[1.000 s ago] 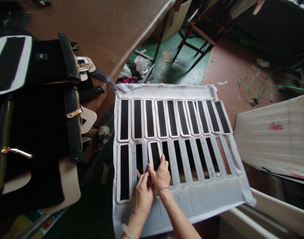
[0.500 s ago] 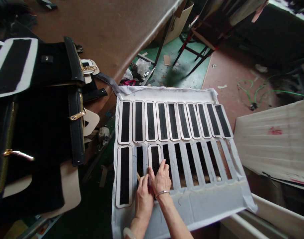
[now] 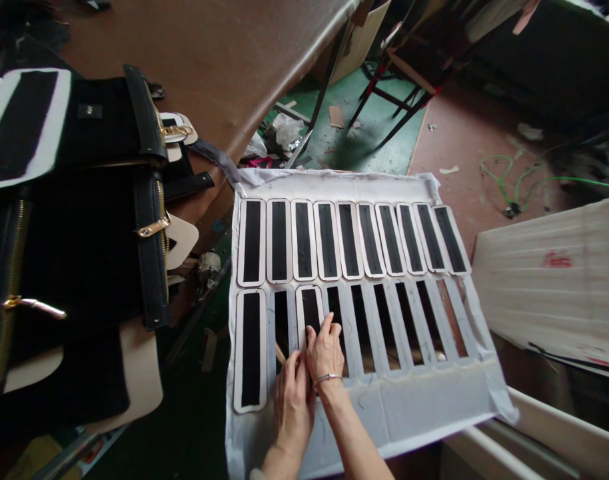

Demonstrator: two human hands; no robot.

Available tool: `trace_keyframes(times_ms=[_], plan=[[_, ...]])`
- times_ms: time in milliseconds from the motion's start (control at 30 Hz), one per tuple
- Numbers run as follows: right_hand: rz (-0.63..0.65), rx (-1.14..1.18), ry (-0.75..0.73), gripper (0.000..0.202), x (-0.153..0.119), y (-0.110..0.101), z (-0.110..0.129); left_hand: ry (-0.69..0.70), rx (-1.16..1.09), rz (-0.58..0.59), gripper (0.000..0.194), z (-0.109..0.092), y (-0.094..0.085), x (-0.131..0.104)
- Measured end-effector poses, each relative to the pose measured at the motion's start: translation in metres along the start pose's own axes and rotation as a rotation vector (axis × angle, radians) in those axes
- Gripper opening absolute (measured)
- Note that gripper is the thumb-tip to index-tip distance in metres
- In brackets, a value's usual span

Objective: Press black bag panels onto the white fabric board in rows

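Note:
A slotted frame covered in white cloth [image 3: 424, 400] carries a back row of several white-bordered black strips [image 3: 326, 240]. In the front row, one strip [image 3: 251, 350] lies at the left end, and another strip [image 3: 309, 303] lies two places to its right. My right hand [image 3: 325, 350] presses on this second strip, fingers apart and touching its right edge. My left hand [image 3: 292, 400] is at its lower left edge, fingers close together and bent; whether they pinch the strip is hidden. Open slots show between and right of the two strips.
Black bags with gold zips [image 3: 79, 247] are piled at the left. A brown table [image 3: 194, 60] stands behind them. At the back is a dark chair [image 3: 399, 100]; a large white sack [image 3: 554, 267] stands at the right. Green cord [image 3: 514, 180] lies on the floor.
My right hand has shifted slightly up and right along the strip. My left hand has moved a little to the right, still at the strip's lower left edge. The view has shifted slightly.

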State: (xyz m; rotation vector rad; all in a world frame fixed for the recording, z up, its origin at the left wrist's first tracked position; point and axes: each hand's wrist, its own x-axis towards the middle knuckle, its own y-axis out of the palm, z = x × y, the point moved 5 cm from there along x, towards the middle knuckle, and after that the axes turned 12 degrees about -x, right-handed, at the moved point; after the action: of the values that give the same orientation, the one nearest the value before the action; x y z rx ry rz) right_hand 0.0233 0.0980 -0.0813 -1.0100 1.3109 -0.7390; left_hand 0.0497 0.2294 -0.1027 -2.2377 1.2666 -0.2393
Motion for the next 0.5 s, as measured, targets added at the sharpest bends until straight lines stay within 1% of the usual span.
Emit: trace_keyframes(times_ms=[133,233,367,500], plan=[[0.0,-0.015,0.016,0.064,0.009,-0.002,0.0,0.116,0.161,0.044,0.063,-0.019,-0.006,0.0],[-0.008,-0.033,0.017,0.062,0.012,-0.002,0.0,0.182,0.235,0.087,0.072,-0.025,-0.006,0.002],[-0.042,-0.082,-0.01,0.061,0.013,-0.003,0.0,0.236,0.304,0.14,0.07,-0.021,-0.005,0.007],[-0.091,-0.111,-0.044,0.06,0.012,-0.003,-0.003,0.282,0.353,0.147,0.063,-0.017,-0.007,0.009]])
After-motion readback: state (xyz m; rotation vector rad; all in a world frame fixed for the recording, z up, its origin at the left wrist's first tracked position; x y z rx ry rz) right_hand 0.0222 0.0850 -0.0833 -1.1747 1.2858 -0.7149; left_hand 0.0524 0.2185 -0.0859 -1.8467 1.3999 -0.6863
